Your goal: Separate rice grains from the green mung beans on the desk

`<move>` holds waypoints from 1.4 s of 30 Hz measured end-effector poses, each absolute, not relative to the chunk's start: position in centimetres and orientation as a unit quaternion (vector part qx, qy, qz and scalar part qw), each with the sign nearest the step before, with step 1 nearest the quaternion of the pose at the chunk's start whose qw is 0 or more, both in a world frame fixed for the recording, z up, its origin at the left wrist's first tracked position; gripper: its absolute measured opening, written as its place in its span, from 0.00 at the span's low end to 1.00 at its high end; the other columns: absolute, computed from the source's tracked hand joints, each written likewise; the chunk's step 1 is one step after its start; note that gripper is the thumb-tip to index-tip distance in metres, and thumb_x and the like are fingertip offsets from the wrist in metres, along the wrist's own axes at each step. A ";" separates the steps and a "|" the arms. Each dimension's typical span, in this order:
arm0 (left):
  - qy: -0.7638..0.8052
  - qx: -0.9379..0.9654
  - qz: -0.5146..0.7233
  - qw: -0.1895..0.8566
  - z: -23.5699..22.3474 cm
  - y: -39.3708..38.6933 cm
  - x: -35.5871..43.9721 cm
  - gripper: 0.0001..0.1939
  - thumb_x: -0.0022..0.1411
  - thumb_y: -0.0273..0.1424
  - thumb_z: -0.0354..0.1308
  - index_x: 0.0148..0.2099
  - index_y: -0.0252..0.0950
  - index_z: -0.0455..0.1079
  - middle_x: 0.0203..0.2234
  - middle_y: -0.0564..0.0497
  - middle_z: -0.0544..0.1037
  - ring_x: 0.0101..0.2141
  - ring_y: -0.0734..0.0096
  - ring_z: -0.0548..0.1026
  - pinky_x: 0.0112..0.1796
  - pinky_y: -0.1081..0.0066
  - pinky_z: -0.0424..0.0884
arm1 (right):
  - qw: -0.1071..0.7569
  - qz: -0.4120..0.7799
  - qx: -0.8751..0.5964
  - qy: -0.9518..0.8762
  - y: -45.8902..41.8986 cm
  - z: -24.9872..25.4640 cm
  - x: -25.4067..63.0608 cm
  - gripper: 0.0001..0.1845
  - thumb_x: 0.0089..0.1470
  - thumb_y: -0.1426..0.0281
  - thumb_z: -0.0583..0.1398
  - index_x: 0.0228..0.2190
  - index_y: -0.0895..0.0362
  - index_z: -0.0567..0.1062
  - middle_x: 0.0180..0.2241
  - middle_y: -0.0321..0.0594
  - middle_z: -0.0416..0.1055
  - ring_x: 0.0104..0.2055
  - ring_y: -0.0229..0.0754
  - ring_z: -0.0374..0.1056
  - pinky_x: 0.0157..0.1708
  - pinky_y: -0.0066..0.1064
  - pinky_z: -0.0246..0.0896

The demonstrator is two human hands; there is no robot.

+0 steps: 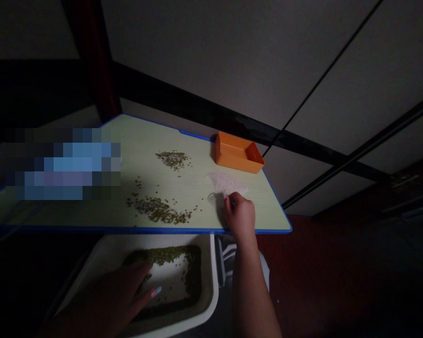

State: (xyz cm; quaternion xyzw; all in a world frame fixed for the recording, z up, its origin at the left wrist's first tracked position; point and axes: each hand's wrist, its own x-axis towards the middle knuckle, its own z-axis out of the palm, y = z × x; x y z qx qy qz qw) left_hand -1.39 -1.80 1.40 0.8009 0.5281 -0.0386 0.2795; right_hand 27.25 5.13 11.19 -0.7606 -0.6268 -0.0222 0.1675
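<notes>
My right hand (240,213) is closed above the near right part of the pale table (197,180). Thin curved wires (216,199) show at its fingertips, like the head of a small wire tool; the rest is hidden in the fist. Just beyond lies a thin patch of pale, fine grains (227,182). My left hand (130,286) reaches into a white basin (213,281) below the table edge, thumb and fingers apart. Small green beans or seeds (165,255) lie along the basin's inner sides. Shadow hides part of this hand.
An orange open box (238,155) stands at the table's back right. Two loose heaps of green seeds, a far one (173,159) and a near one (160,210), lie on the tabletop. A blurred-out blue patch (81,164) covers the left. A panelled wall (232,56) rises behind.
</notes>
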 end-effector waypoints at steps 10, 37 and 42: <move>0.537 0.797 -0.038 0.274 1.7 -1.8 -1.3 0.32 0.63 0.49 0.47 0.60 0.38 0.74 0.55 0.37 0.83 0.53 0.45 0.82 0.53 0.50 0.77 | 0.101 -0.054 -0.771 -0.627 7.5 12.4 26.9 0.15 0.71 0.64 0.55 0.40 0.58 0.79 0.37 0.51 0.83 0.37 0.48 0.76 0.36 0.35 0.47; 0.522 0.807 0.039 0.273 -0.1 -1.7 -1.9 0.23 0.64 0.49 0.49 0.51 0.46 0.78 0.46 0.44 0.86 0.45 0.51 0.84 0.46 0.58 0.78 | 0.146 0.016 -0.645 -0.750 10.6 13.3 26.7 0.10 0.68 0.67 0.61 0.36 0.57 0.81 0.38 0.47 0.80 0.40 0.45 0.70 0.38 0.32 0.53; 0.524 0.807 0.017 0.271 0.8 -1.8 -1.7 0.26 0.64 0.49 0.48 0.54 0.45 0.77 0.48 0.44 0.86 0.47 0.51 0.84 0.48 0.58 0.77 | 0.169 0.088 -0.555 -0.810 11.3 12.9 27.3 0.10 0.66 0.70 0.62 0.31 0.57 0.79 0.33 0.40 0.76 0.40 0.43 0.66 0.42 0.30 0.55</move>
